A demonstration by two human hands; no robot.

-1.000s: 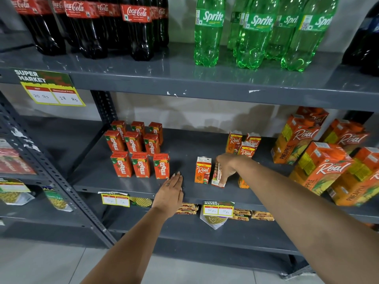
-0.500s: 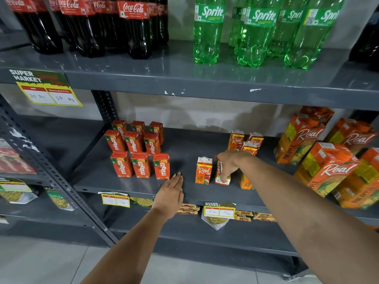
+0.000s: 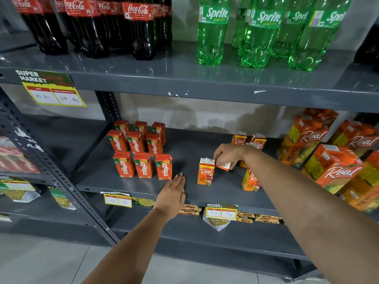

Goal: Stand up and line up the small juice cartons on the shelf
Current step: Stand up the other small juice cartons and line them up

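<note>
Small Real juice cartons stand on the grey middle shelf (image 3: 205, 193). One upright carton (image 3: 205, 172) stands near the shelf's front. Just to its right, my right hand (image 3: 226, 155) grips a small carton (image 3: 224, 166), lifted and tilted off the shelf. Another small carton (image 3: 250, 181) stands by my right forearm, and two more (image 3: 239, 138) stand at the back. My left hand (image 3: 172, 194) rests flat on the shelf's front edge, fingers straight, beside the Maaza cartons (image 3: 164, 169).
Several Maaza cartons stand in three neat rows at the left. Large Real pineapple cartons (image 3: 332, 167) crowd the right. Coca-Cola bottles (image 3: 139, 27) and Sprite bottles (image 3: 211, 33) fill the shelf above. Price tags (image 3: 221, 212) hang on the edge.
My right hand has lifted the small carton off the shelf and tipped it, raising it toward the back. The left hand stays on the shelf edge.
</note>
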